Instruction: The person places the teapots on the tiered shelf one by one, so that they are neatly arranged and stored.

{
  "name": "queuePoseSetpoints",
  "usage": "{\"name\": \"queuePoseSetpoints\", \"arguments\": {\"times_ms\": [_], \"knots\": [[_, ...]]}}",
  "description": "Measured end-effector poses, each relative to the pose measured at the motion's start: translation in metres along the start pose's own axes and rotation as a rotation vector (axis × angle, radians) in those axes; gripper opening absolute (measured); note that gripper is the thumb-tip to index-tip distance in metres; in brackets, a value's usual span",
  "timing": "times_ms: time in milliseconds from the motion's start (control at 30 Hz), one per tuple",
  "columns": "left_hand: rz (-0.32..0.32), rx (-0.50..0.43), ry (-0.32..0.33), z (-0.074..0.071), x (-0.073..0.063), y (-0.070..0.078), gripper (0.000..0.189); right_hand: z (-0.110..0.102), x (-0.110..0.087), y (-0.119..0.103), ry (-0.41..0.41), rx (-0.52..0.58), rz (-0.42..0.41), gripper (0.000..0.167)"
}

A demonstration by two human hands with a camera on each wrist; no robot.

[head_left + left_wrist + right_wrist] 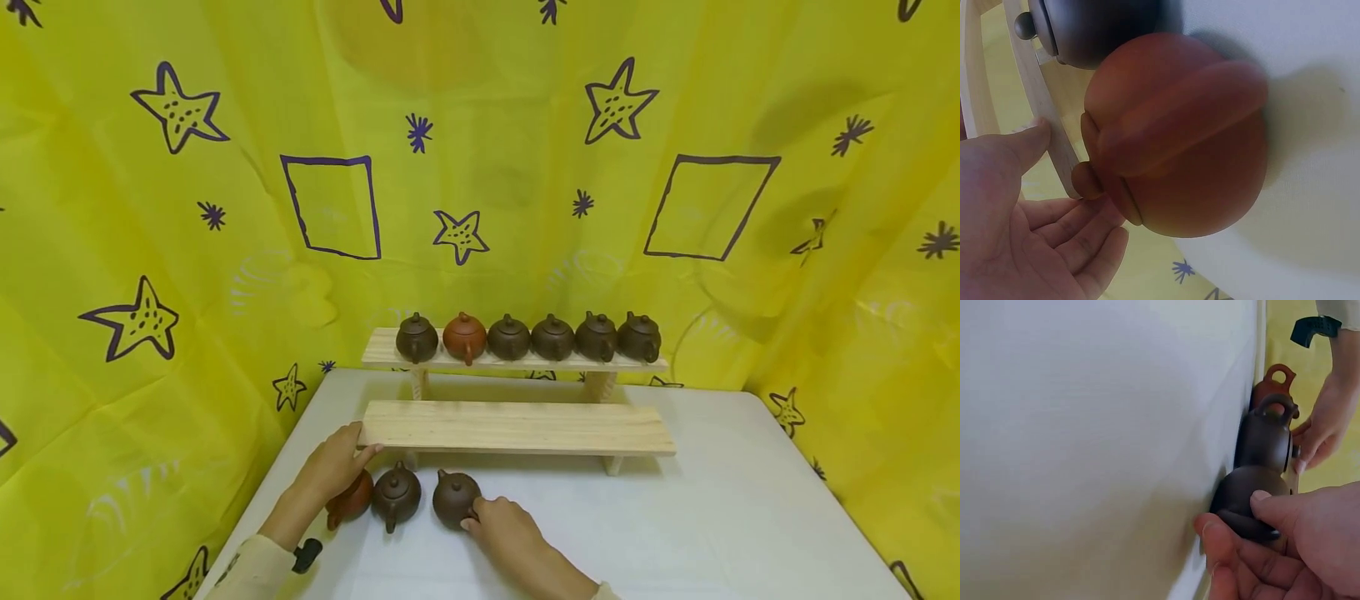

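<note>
On the white table, my right hand (510, 529) pinches the handle of a dark brown teapot (454, 498) between thumb and fingers. The right wrist view shows its thumb (1262, 497) pressed against the handle. My left hand (335, 458) holds the left end of the lower wooden shelf (517, 427), its thumb along the front edge and its fingers around the end. Close below that hand stands a reddish-brown teapot (1179, 200), partly covered by the hand in the head view. Between the red teapot and the gripped one stands another dark teapot (396, 496), handle toward me.
Behind, an upper wooden shelf (380, 346) carries a row of several dark teapots and one red teapot (464, 335). Yellow patterned cloth (510, 167) encloses the table (720, 517) at the back and both sides.
</note>
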State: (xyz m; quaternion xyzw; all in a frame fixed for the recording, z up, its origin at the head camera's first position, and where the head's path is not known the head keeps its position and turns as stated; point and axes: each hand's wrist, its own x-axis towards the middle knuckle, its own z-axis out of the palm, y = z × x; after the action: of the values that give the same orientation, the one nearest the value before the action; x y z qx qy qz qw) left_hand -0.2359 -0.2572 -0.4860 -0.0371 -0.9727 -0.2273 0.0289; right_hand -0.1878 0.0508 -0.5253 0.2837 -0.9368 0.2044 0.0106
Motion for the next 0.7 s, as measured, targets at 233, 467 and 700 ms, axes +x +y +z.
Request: {"name": "queuePoseSetpoints", "arguments": {"times_ms": [233, 467, 700], "knots": [[-0.006, -0.006, -0.008, -0.002, 0.000, 0.002, 0.064, -0.010, -0.029, 0.022, 0.000, 0.088, -0.014, 0.025], [0.007, -0.016, -0.018, -0.002, 0.001, 0.002, 0.061, -0.025, -0.063, 0.046, 0.018, 0.179, 0.022, 0.022], [0.003, 0.001, -0.024, -0.002, 0.001, 0.002, 0.058, -0.055, -0.086, 0.067, 0.080, 0.204, 0.022, 0.021]]}}
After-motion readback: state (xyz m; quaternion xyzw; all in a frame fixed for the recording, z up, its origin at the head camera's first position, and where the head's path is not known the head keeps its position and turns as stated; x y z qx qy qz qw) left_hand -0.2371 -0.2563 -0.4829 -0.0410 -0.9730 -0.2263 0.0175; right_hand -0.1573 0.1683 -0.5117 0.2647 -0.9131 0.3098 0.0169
